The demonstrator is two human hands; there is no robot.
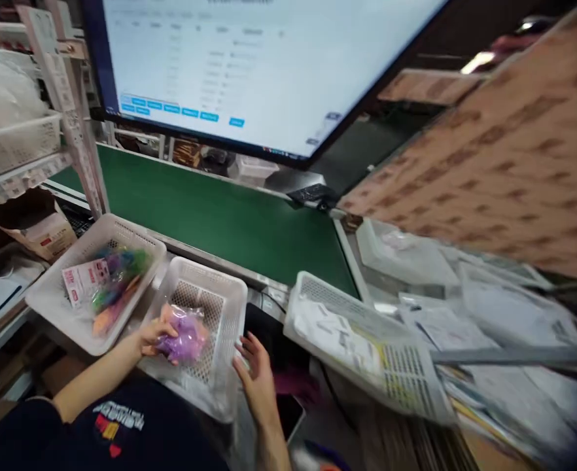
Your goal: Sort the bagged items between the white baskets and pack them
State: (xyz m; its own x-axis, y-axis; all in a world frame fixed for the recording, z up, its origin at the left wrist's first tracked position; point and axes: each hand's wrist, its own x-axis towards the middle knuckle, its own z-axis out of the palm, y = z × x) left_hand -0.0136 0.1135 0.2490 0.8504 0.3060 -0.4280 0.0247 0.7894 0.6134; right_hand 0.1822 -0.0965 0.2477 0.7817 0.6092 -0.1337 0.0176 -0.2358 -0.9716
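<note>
My left hand (157,339) is closed on a clear plastic bag (186,335) with purple and peach-orange contents, whose kind I cannot make out. The bag is over the middle white basket (237,297), which has a perforated bottom. My right hand (255,366) is at that basket's right side, fingers apart and holding nothing; whether it touches the rim I cannot tell. Left of it stands another white basket (53,297), holding clear bags with green, blue and orange contents and a white-and-red printed packet (86,281).
Behind the baskets runs a green conveyor belt (210,216), under a large monitor (249,72). A white basket (318,288) with papers stands to the right, near more papers and trays. A white shelf post (70,111) rises at left. A cardboard sheet (504,157) slants at upper right.
</note>
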